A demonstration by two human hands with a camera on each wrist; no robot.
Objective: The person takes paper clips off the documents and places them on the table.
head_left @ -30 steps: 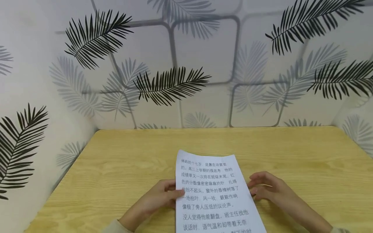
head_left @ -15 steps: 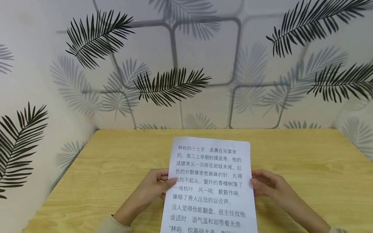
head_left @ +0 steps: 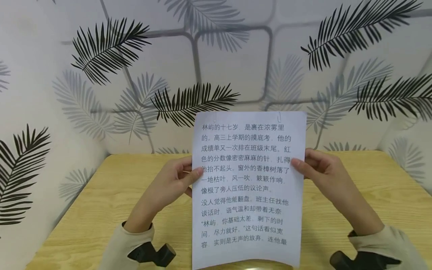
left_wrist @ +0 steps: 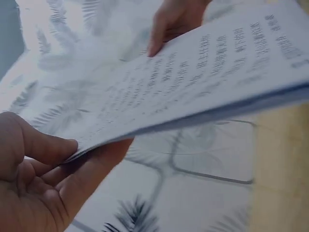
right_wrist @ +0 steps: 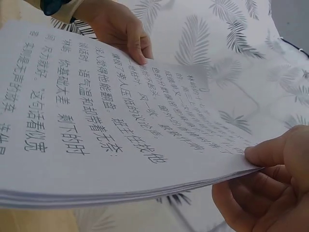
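A stack of printed white paper sheets (head_left: 248,187) is held upright over the table, its text facing the head camera. My left hand (head_left: 177,180) pinches its left edge, thumb on the front and fingers behind. On the opposite edge my right hand (head_left: 322,172) grips in the same way. Near the top right corner a paper clip (head_left: 279,117) shows on the stack. Several layered sheet edges of the stack (right_wrist: 145,194) appear in the right wrist view. In the left wrist view the thumb of my left hand (left_wrist: 43,169) presses on the printed side.
A wooden table (head_left: 118,191) lies below the paper. Behind it rises a wall (head_left: 233,63) patterned with dark and grey leaves. Dark wrist camera mounts (head_left: 153,255) sit on both pale sleeves (head_left: 388,245).
The stack has risen off the lower part of the view and straightened upright. My right hand, earlier apart from the paper's edge, now grips it. Both hands have moved up.
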